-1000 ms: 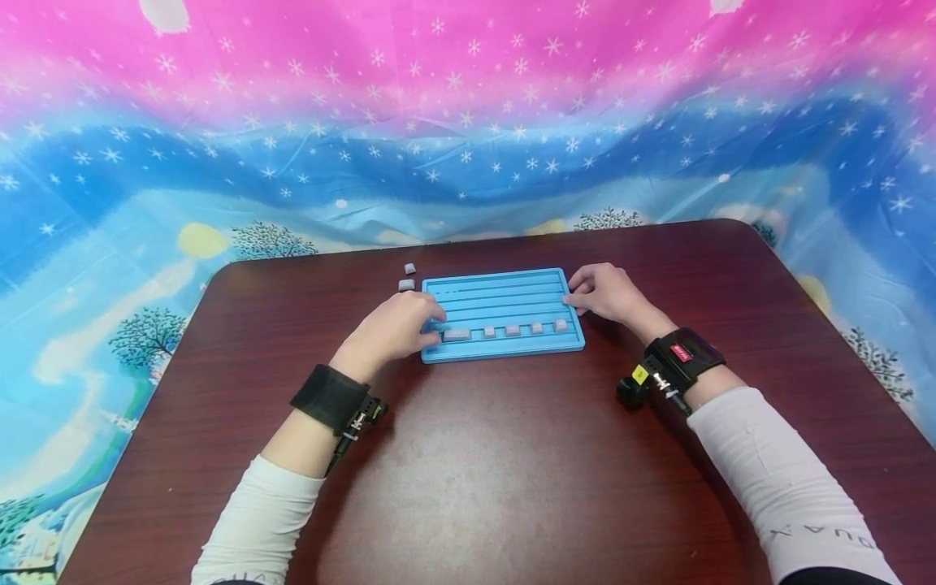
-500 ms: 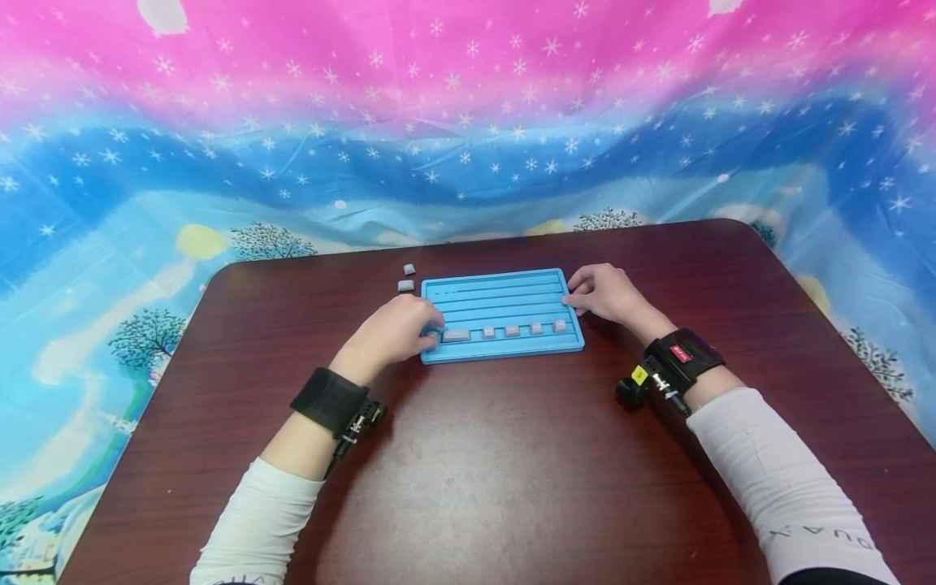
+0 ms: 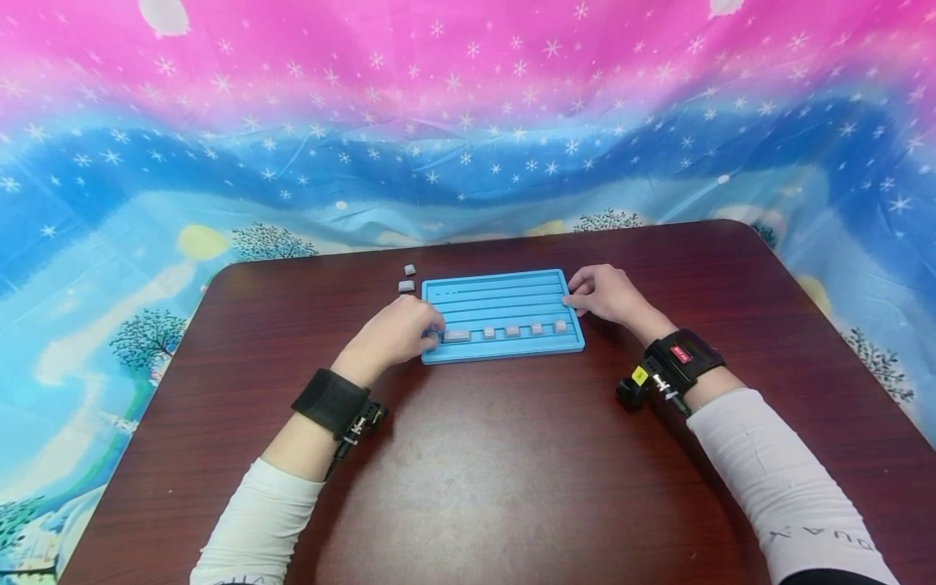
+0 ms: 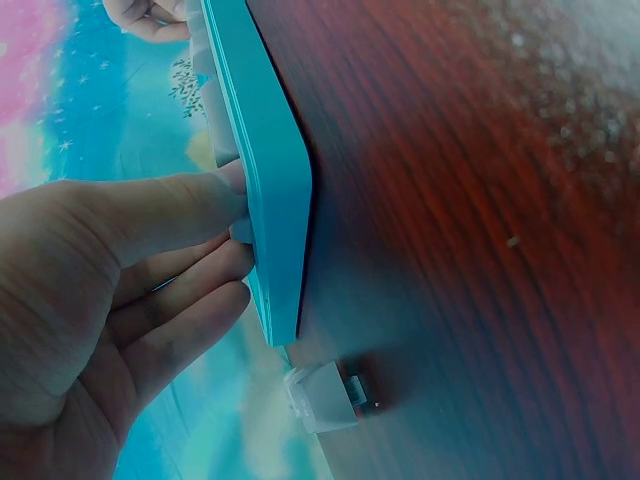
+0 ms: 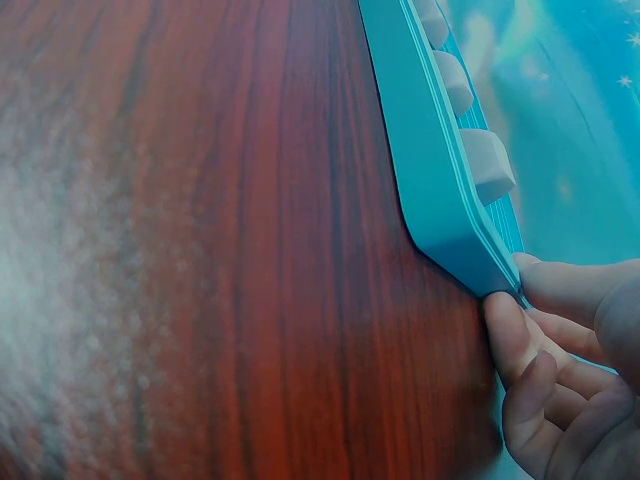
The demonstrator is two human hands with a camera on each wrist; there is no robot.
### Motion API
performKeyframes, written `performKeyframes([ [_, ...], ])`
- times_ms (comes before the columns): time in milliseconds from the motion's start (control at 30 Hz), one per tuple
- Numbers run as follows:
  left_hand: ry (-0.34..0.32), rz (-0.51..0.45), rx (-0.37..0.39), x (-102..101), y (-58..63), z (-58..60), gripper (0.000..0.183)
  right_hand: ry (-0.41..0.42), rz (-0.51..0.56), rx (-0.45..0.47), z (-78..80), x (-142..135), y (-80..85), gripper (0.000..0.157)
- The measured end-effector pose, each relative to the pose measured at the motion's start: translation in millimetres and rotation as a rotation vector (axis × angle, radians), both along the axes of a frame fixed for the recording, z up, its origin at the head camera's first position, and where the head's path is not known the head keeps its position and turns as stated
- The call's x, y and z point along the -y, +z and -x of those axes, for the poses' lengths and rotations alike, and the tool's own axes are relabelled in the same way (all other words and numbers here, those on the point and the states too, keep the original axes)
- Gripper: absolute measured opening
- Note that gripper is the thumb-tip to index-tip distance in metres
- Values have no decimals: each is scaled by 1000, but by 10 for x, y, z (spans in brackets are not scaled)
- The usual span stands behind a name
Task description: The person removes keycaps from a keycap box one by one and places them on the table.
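A light blue tray (image 3: 504,307) with long ridged rows lies on the table. Several grey keycaps stand along its front row, with a long keycap (image 3: 457,335) leftmost among those plainly seen. My left hand (image 3: 400,329) is at the tray's left end; its thumb and fingers pinch a small grey keycap (image 4: 241,230), mostly hidden, at the tray's rim. On the opposite side, my right hand (image 3: 605,292) grips the tray's right edge between thumb and fingers, as the right wrist view shows near the corner (image 5: 505,285).
Two loose keycaps, one farther back (image 3: 409,270) and one nearer (image 3: 406,286), lie just beyond the tray's back left corner. The dark wooden table (image 3: 497,471) ends at a patterned cloth backdrop (image 3: 468,122). Both wrists wear black straps with cameras.
My left fingers have shifted very slightly and a blue patch beside them is no longer visible. The right hand, the tray and the other keycaps stay as they were.
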State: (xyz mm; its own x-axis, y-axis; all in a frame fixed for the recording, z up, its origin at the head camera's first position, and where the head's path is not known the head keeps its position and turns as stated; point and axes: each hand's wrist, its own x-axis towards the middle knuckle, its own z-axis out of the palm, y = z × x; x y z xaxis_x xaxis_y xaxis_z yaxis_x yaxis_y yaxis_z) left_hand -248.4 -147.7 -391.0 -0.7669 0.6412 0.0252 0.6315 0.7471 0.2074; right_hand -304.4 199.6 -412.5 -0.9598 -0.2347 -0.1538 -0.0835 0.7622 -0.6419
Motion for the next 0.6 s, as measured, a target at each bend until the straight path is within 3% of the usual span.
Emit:
performKeyframes([
  [600,19,1,27,3,26,-9,15,-2,-3,7,-10,2,10,34],
])
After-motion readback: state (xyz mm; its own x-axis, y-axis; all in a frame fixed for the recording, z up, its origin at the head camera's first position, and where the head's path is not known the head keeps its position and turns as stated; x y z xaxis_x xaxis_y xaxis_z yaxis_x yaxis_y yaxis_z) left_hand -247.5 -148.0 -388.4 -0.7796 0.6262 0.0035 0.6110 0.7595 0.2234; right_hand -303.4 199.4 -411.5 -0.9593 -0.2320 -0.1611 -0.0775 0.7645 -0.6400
